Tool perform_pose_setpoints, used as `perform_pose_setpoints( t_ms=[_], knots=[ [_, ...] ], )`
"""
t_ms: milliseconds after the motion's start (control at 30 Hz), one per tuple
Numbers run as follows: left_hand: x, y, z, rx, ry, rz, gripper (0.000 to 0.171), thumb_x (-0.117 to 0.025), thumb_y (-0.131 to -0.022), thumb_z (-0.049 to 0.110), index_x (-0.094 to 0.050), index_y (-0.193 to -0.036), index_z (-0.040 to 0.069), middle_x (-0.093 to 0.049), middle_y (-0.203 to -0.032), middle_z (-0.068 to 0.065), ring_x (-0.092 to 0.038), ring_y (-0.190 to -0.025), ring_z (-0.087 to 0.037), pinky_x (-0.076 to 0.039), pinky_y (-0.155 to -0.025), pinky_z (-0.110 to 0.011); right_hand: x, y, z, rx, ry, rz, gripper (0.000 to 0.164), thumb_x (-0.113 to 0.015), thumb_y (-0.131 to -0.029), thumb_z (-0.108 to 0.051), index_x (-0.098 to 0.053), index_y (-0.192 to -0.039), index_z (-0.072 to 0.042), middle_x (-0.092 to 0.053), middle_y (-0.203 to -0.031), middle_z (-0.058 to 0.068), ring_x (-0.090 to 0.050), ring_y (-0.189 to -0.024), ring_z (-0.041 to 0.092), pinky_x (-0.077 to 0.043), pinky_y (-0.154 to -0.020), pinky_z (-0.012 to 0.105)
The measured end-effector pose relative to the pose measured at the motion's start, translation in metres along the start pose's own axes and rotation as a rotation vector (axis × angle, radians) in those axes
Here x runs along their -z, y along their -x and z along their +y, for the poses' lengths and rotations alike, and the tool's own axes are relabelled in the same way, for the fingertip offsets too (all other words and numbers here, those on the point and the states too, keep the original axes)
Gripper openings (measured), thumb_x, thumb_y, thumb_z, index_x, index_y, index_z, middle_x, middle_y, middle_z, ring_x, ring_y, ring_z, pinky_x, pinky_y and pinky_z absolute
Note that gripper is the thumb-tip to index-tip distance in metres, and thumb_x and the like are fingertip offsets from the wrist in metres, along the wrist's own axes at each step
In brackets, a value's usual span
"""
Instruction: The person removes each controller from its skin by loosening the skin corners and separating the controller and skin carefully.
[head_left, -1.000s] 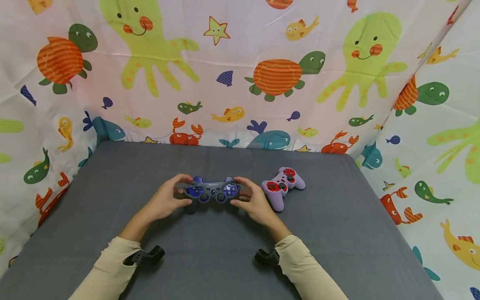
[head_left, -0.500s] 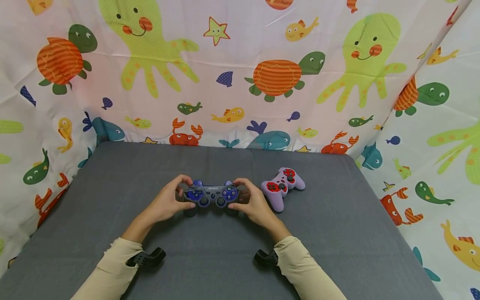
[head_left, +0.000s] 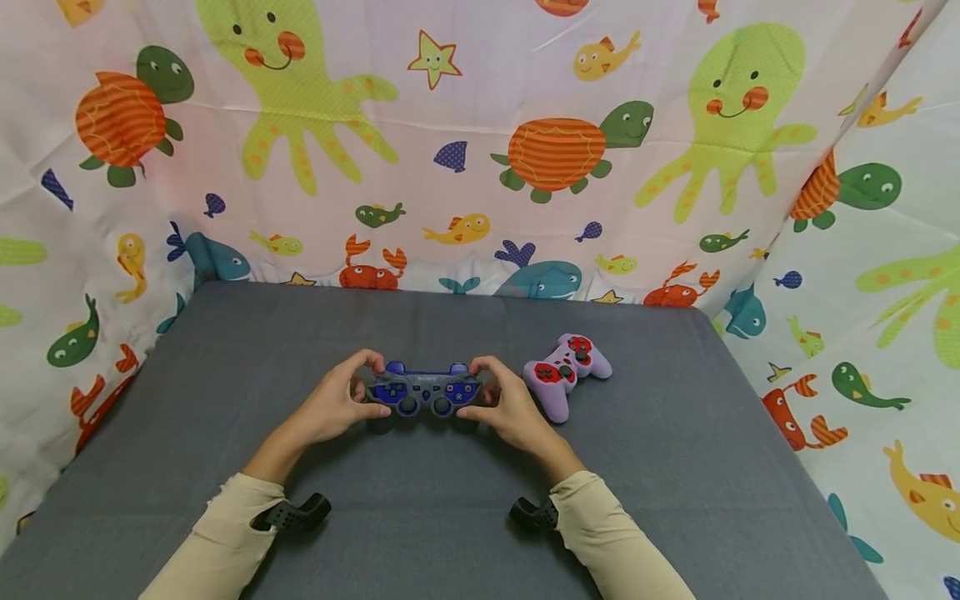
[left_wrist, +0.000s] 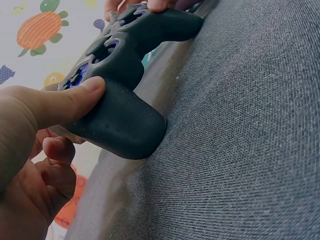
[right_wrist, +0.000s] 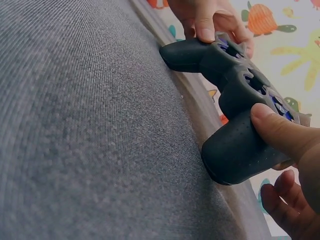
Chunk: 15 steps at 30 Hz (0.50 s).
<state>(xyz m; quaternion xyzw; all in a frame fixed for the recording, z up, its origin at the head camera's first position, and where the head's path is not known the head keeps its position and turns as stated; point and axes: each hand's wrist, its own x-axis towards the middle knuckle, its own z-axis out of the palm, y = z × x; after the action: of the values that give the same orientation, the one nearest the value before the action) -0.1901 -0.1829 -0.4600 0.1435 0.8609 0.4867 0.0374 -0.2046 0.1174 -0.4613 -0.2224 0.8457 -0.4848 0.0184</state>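
Observation:
Both hands hold a dark grey and blue game controller between them, tilted with its button face toward the head camera. My left hand pinches its left end, thumb on the front of the grip and index finger at the top edge. On the right end my right hand pinches it the same way. In both wrist views the controller's dark handles point down, their tips right at the grey cloth. The other fingers curl behind, partly hidden.
A lilac controller with red pads lies on the grey cloth-covered table, just right of my right hand. Behind and beside the table hangs a curtain printed with sea animals. Each wrist wears a black band.
The controller has tipped, its top edge with the lettering now showing more and its front face less. Both thumbs have slid slightly inward and down. The lilac controller has stayed put.

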Motion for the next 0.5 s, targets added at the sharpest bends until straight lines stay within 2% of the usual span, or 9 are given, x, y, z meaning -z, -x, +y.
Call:
perform_pose_setpoints(
  t_ms=[267,500],
  knots=[
    [-0.0008,-0.0015,-0.0040,-0.019,0.010,-0.001,0.048,-0.086,-0.080,0.009,-0.050,-0.112,0.015,-0.034,-0.069,-0.002,-0.034,-0.052,-0.007,-0.033,-0.050,-0.025,-0.0006,-0.0006,0.0033,0.033,0.035,0.006,0.052,-0.090,-0.075,-0.015,-0.054,-0.112,-0.015,-0.044,-0.074,0.003,-0.043,-0.066,0.013,-0.035,-0.061,0.024],
    [-0.0019,-0.0013,-0.0045,-0.017,0.002,0.022,0.048,-0.086,-0.079,0.009,-0.050,-0.110,0.017,-0.033,-0.063,0.002,-0.033,-0.049,-0.006,-0.032,-0.048,-0.024,-0.0026,0.0008,0.0052,0.040,0.055,0.024,0.047,-0.089,-0.077,-0.016,-0.053,-0.107,-0.014,-0.040,-0.069,0.002,-0.038,-0.060,0.010,-0.033,-0.058,0.024]
  ],
)
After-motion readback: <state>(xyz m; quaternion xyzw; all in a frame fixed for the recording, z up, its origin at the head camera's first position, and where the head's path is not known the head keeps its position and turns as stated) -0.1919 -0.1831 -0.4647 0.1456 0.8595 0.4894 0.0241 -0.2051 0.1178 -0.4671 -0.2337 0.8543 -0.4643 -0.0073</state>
